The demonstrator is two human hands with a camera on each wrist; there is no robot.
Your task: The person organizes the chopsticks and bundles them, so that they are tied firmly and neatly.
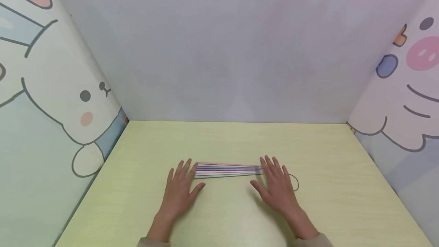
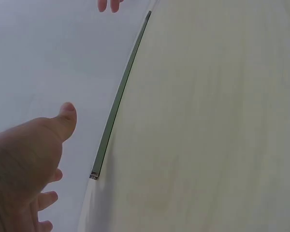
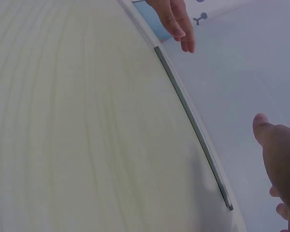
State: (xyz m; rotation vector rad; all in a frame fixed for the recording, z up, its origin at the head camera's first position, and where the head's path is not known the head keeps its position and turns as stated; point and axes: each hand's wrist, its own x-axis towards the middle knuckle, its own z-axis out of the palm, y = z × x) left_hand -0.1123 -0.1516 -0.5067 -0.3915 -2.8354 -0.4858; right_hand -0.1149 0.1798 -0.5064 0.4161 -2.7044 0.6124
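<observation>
Starting from the left: the left sleeve (image 1: 154,242) is cut off by the head view's bottom edge, and the bundle's left end is partly covered by the left hand (image 1: 179,193). That hand is held spread, fingers pretty straight, thumb out to the side. Whether the bundle is actually being touched by it can't be told.

The striped bundle (image 1: 228,170) is laid crosswise between the two hands, its right end partly hidden by the fingers of the right hand (image 1: 278,189), also spread and straight; contact can't be made out there either. A thin dark cord loop (image 1: 298,183) is seen just right of that hand, its near part blocked.

Long, slim and slightly tapered to the right, the bundle is lined in pink, purple, white and dark green. The desk (image 1: 226,220) is pale, with a faint wood grain.
</observation>
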